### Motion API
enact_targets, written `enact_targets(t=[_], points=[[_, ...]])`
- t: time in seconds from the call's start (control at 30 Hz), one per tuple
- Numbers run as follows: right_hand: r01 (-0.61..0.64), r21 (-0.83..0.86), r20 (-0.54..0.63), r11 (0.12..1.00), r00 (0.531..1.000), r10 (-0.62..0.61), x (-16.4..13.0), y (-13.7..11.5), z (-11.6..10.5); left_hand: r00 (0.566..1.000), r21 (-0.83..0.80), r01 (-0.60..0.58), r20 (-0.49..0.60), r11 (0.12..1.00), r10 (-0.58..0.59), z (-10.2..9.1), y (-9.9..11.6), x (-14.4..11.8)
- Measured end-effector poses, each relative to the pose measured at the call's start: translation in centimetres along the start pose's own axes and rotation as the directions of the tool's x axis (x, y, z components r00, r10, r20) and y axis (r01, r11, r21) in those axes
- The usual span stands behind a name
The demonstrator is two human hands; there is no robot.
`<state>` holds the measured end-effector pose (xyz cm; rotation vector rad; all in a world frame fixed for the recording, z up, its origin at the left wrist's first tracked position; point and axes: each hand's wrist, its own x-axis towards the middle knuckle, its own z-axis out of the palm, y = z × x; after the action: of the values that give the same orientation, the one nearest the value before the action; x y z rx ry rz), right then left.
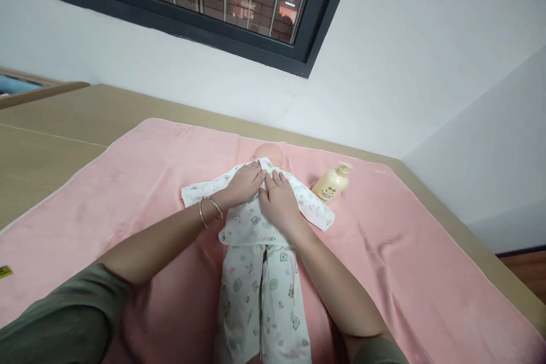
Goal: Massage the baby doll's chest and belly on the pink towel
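Note:
A baby doll (268, 153) lies on a pink blanket (162, 153), its head at the far end. It wears a white printed top (245, 224) with the sleeves spread sideways, and matching trousers (279, 296). My left hand (246, 183) rests on the upper chest of the top, fingers stretched out near the collar. Beside it my right hand (279, 199) lies flat on the chest, fingers extended, its thumb side close to the left hand. Neither hand grips anything visible. The doll's own hands are hidden in the sleeves.
A cream pump bottle (333, 182) lies tilted on the blanket, right of the doll's sleeve. The blanket covers a wooden surface (55, 136) that meets a white wall (362, 85) at the back. Above is a dark-framed window (273, 48). A small yellow label (5, 272) shows at far left.

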<state>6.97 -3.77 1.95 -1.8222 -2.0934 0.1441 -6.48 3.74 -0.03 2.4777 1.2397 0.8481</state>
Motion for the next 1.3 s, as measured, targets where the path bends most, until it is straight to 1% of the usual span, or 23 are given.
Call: enact_targets(t=[0.03, 0.1, 0.2, 0.3, 0.37, 0.43, 0.57, 0.63, 0.7, 0.8, 0.9, 1.03, 1.1, 1.17, 1.23, 1.3], points=[[0.005, 0.022, -0.006, 1.000, 1.000, -0.005, 0.0, 0.1, 0.0, 1.000, -0.002, 0.004, 0.000, 1.000, -0.004, 0.0, -0.1, 0.1], [-0.001, 0.075, -0.024, 0.997, 1.000, 0.003, 0.6, 1.0, -0.1, 1.000, 0.002, 0.010, -0.002, 1.000, -0.010, 0.1, 0.4, -0.2], [-0.025, 0.119, -0.053, 0.993, 0.998, 0.032, 2.2, 3.3, -0.6, 1.000, 0.063, 0.009, -0.008, 0.998, -0.009, 0.3, 2.3, -1.7], [-0.015, 0.108, -0.043, 0.994, 0.999, 0.020, 3.1, 4.8, -1.0, 0.999, 0.151, -0.048, -0.017, 0.987, 0.052, 0.3, 4.0, -3.1], [0.001, 0.075, -0.023, 0.997, 1.000, 0.001, 2.9, 4.5, -1.1, 0.997, 0.158, -0.080, -0.009, 0.984, 0.082, 0.0, 4.4, -3.4], [-0.002, 0.006, -0.022, 1.000, 1.000, 0.002, 2.0, 3.3, -1.0, 0.998, 0.116, -0.069, 0.003, 0.991, 0.069, -0.5, 3.9, -3.0], [-0.039, -0.183, -0.093, 0.982, 0.995, 0.022, -0.5, 0.1, -0.4, 1.000, 0.044, 0.009, 0.021, 0.999, -0.010, -1.2, 2.0, -1.1], [-0.033, -0.217, -0.109, 0.976, 0.994, 0.009, -1.0, -0.6, -0.2, 0.999, 0.041, 0.049, 0.011, 0.998, -0.049, -0.9, 1.4, -0.6], [-0.018, -0.175, -0.103, 0.984, 0.995, 0.000, -0.6, -0.3, -0.3, 0.998, 0.049, 0.066, -0.019, 0.997, -0.065, -0.3, 1.1, -0.6], [-0.029, -0.046, -0.085, 0.999, 0.996, 0.025, 0.8, 1.3, -0.7, 0.996, 0.070, 0.061, -0.070, 0.996, -0.056, 0.7, 1.2, -1.1], [-0.056, 0.022, -0.064, 0.998, 0.996, 0.057, 1.9, 2.6, -0.9, 0.995, 0.080, 0.063, -0.080, 0.995, -0.056, 1.1, 1.4, -1.3], [-0.061, 0.013, -0.057, 0.998, 0.996, 0.062, 2.1, 2.8, -0.7, 0.995, 0.119, 0.061, -0.090, 0.991, -0.051, 1.0, 1.5, -1.3], [-0.052, 0.012, -0.049, 0.999, 0.997, 0.053, 2.1, 2.8, -0.7, 0.995, 0.183, 0.053, -0.094, 0.982, -0.037, 0.9, 2.0, -1.7], [-0.039, 0.007, -0.035, 0.999, 0.999, 0.039, 2.2, 3.0, -0.8, 0.995, 0.290, 0.028, -0.097, 0.957, 0.001, 0.9, 2.8, -2.4], [-0.022, -0.009, -0.015, 1.000, 1.000, 0.022, 2.3, 3.1, -1.0, 0.993, 0.392, -0.018, -0.104, 0.920, 0.064, 0.9, 3.7, -3.2], [-0.025, -0.049, -0.002, 0.998, 1.000, 0.025, 2.1, 2.8, -1.0, 0.988, 0.440, -0.061, -0.103, 0.896, 0.118, 0.8, 4.2, -3.7]])
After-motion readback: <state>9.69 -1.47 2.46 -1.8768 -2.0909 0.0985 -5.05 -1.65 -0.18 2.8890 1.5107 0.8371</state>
